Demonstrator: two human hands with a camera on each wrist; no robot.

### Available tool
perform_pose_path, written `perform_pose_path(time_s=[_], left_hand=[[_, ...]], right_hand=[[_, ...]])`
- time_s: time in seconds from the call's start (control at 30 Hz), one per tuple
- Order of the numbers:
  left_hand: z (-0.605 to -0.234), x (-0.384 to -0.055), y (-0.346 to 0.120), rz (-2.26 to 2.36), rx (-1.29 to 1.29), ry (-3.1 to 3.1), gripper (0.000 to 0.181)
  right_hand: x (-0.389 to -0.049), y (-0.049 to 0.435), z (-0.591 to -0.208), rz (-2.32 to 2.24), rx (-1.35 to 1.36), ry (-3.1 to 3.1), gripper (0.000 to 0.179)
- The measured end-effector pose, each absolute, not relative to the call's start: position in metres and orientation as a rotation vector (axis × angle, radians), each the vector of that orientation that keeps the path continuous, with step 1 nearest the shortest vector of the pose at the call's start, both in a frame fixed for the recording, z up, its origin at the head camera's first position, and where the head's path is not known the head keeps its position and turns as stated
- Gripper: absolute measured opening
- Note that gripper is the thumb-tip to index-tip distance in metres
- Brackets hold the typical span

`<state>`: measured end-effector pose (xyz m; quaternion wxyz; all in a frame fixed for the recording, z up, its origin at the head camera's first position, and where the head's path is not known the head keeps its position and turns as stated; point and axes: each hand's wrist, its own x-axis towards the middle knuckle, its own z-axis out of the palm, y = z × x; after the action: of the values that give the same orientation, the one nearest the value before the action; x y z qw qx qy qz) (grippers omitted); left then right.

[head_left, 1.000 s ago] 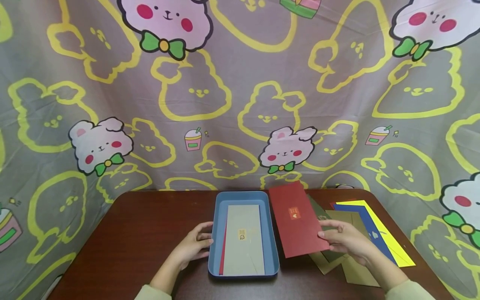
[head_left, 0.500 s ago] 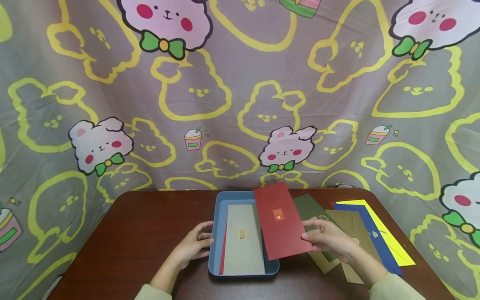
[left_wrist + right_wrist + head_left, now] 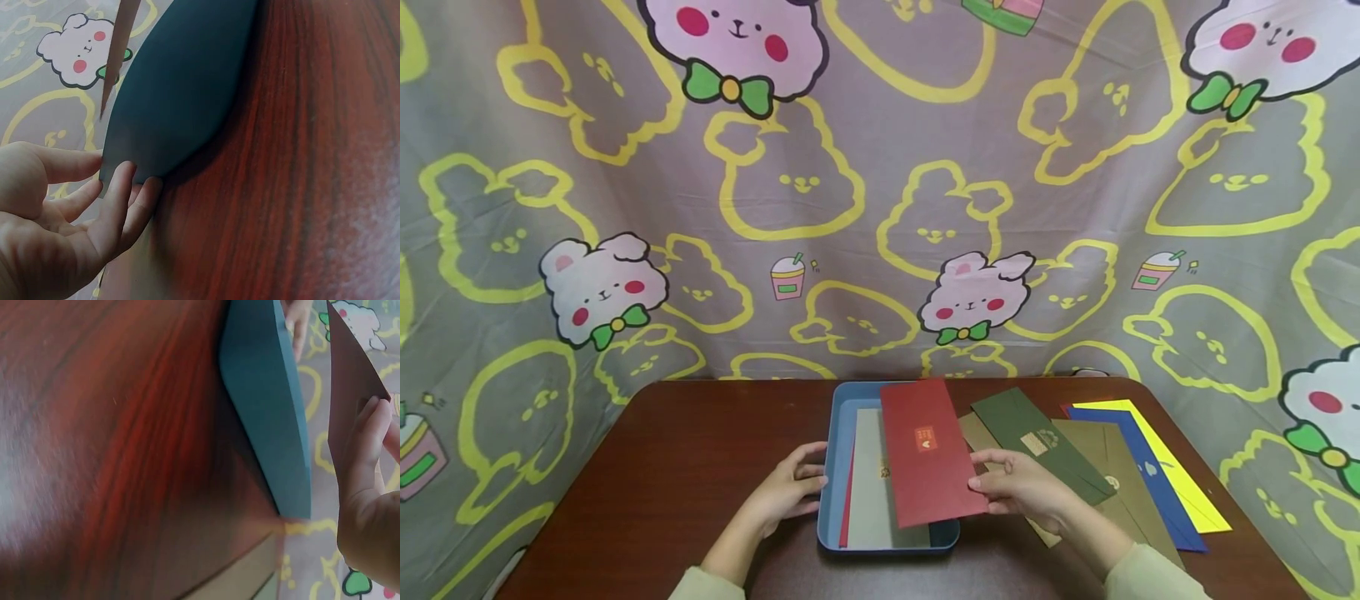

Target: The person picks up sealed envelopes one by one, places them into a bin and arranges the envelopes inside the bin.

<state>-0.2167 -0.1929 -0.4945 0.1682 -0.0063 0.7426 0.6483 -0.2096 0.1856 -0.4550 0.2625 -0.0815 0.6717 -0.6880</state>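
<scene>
The head view shows the upper face of the red envelope with its sticker; the right wrist view shows it nearly edge-on, raised apart from the tray, with fingers beneath. Over the tray's right half, it partly hides a grey envelope. Its long axis runs from far to near, the far end leaning slightly left. The right hand pinches its right edge near the near corner, thumb on top, so most of it extends left of and beyond the fingers. The left hand grasps nothing; its fingertips rest against the tray's left wall.
</scene>
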Motion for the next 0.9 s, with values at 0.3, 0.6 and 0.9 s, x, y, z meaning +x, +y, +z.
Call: perform_pose_path(time_s=[0.3, 0.6, 0.9], left_hand=[[-0.495, -0.217, -0.192, 1.85, -0.016, 2.114, 0.055], [-0.495, -0.216, -0.194, 1.863, 0.027, 2.097, 0.056], [-0.496, -0.217, -0.193, 1.866, 0.02, 2.094, 0.056]], right_hand=[[-0.207, 0.167, -0.469, -1.865, -0.221, 1.793, 0.047], [-0.204, 0.154, -0.47, -1.873, -0.186, 1.795, 0.052], [-0.205, 0.153, -0.467, -1.831, -0.222, 1.757, 0.057]])
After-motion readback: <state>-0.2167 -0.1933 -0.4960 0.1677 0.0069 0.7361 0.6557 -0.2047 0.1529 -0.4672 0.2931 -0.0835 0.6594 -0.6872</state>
